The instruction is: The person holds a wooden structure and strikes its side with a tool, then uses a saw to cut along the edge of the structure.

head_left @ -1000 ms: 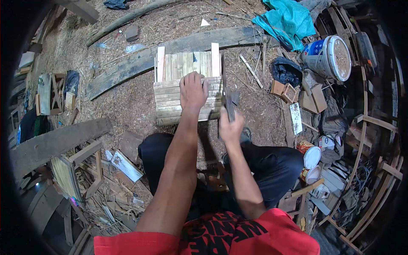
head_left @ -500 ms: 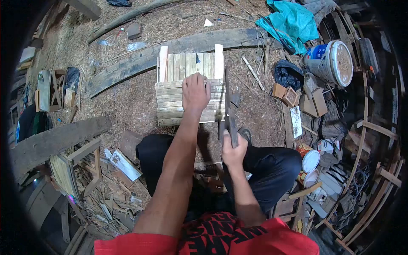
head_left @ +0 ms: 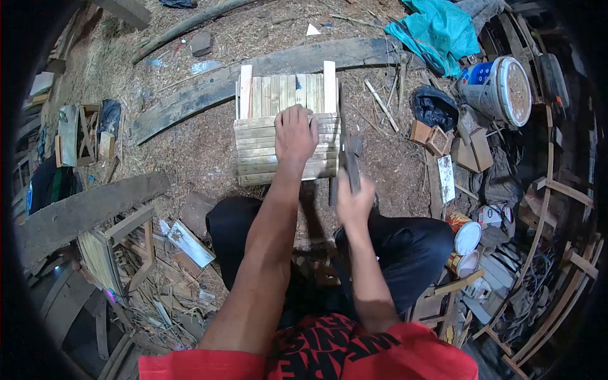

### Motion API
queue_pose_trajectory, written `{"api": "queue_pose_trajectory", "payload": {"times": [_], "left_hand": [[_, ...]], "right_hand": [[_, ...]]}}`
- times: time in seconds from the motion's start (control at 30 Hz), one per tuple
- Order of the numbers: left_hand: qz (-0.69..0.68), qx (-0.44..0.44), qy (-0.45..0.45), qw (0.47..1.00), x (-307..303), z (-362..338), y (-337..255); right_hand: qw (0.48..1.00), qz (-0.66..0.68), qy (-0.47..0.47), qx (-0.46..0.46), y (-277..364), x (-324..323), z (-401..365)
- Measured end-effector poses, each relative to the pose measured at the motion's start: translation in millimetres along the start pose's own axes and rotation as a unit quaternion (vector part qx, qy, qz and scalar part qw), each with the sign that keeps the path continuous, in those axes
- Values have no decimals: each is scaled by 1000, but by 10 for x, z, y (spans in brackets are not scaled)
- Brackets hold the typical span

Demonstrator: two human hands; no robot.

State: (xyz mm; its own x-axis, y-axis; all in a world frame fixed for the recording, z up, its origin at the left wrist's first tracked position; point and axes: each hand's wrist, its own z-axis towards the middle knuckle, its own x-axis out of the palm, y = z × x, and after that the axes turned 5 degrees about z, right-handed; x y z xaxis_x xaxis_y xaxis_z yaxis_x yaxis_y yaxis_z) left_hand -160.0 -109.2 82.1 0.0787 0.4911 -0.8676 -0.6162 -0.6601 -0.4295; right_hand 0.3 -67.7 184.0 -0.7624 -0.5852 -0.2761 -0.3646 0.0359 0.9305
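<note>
A small box-like piece of pale wooden or bamboo slats (head_left: 256, 152) lies on the ground in front of me, with two upright strips at its far end. My left hand (head_left: 296, 134) presses down on its slats, fingers together and bent over the edge where the two slatted faces meet. My right hand (head_left: 355, 197) is closed round a long dark flat-bladed tool (head_left: 350, 163), held along the right edge of the slatted piece. Motion blurs the tool, and its exact kind cannot be made out. Part of it extends below the hand toward my lap.
Beyond the piece lies a long grey plank (head_left: 183, 114). To the right are a white bucket (head_left: 510, 92), a teal tarp (head_left: 437, 38) and wooden offcuts (head_left: 472, 152). A curved beam (head_left: 95, 202) and scrap wood flank my left knee. Chips cover the ground.
My right hand and the tool have moved forward, away from my body, along the slatted piece's right edge. My left hand keeps its place on the slats. The view has shifted slightly.
</note>
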Motion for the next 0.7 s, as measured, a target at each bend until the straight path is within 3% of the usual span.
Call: {"api": "queue_pose_trajectory", "payload": {"times": [0.1,0.27,0.37,0.4,0.5,0.7], "left_hand": [[4,-2,2,1000,-37,-4,-41],[0,9,-3,1000,-1,-49,6],[8,1,6,1000,-15,22,6],[13,-4,15,1000,-20,-16,-20],[16,2,1,1000,7,-38,-4],[-9,-5,29,1000,-24,-43,10]], "right_hand": [[999,-27,-8,18,-90,95,398],[999,5,23,49,183,-161,-363],[999,17,21,21,47,-105,-174],[999,-28,6,-38,25,1,43],[999,-31,-10,-15,28,158,393],[999,-12,29,10,168,-145,-279]]}}
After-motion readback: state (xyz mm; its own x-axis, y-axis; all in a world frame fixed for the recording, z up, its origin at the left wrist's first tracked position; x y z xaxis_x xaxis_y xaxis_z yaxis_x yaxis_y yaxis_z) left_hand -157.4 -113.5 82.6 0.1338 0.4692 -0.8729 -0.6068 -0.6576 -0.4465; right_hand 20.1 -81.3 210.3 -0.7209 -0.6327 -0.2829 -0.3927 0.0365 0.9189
